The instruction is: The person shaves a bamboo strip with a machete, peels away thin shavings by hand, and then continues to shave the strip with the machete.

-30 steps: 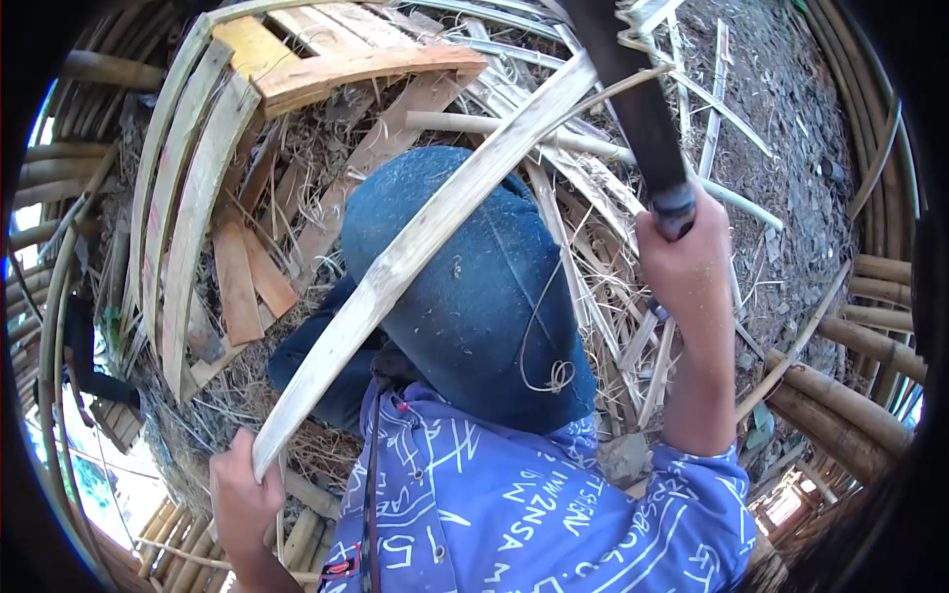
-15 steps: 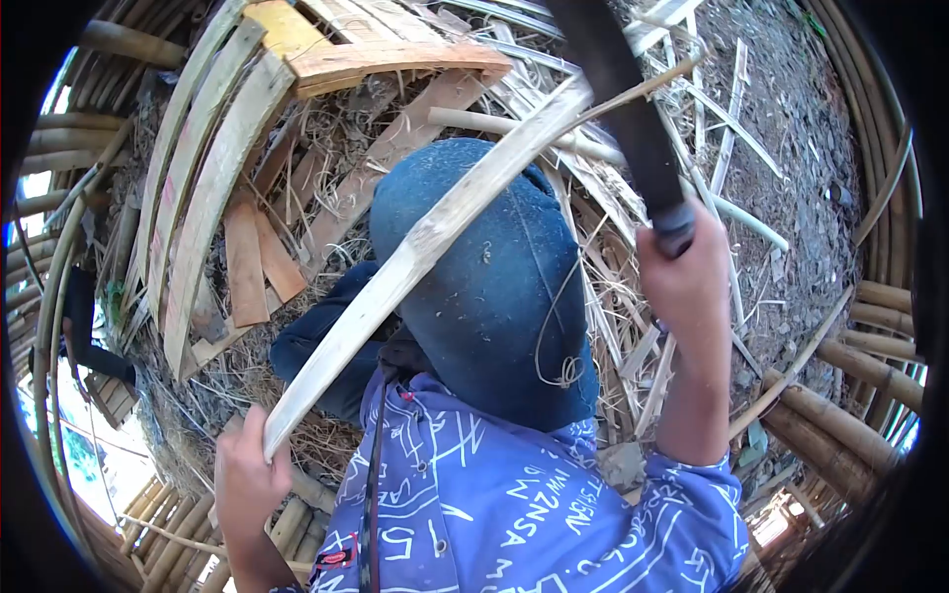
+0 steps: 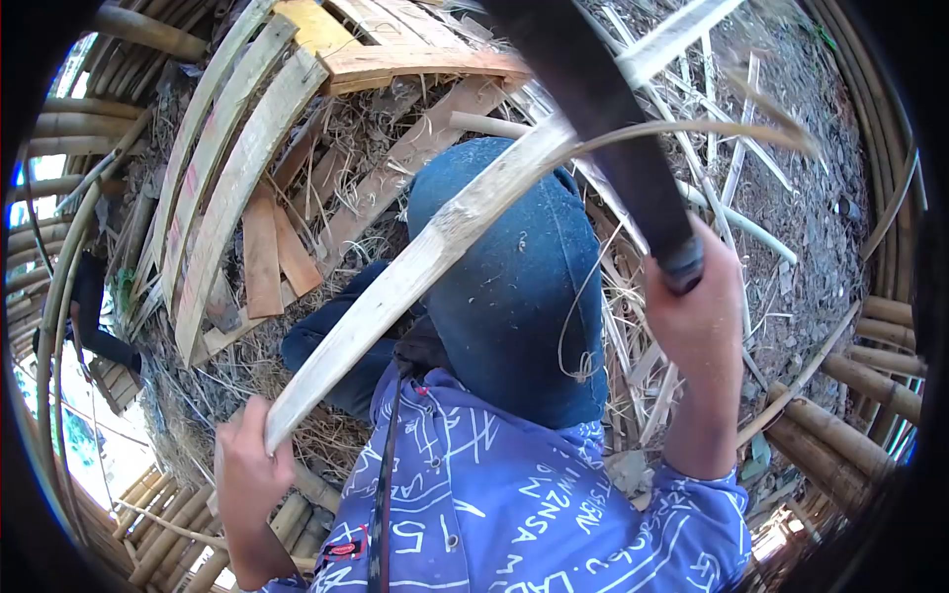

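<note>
While the left hand [image 3: 255,469] is closed around the near end of a pale wooden strip [image 3: 361,331], the right hand [image 3: 695,296] grips the dark handle of a long knife [image 3: 608,109]. The strip slants up and away across the raised knee [image 3: 514,287] in blue jeans, and the broad blade crosses its farther part; whether the edge is sunk into the wood cannot be told. A thin, curved sliver [image 3: 682,128] bends out to the right past the blade, its tip blurred. Beyond the knee, to the left, stands a slatted wooden frame [image 3: 425,63], with loose boards [image 3: 262,252] near it. Shavings and narrow strips litter the ground [image 3: 801,227] around the knee.
</note>
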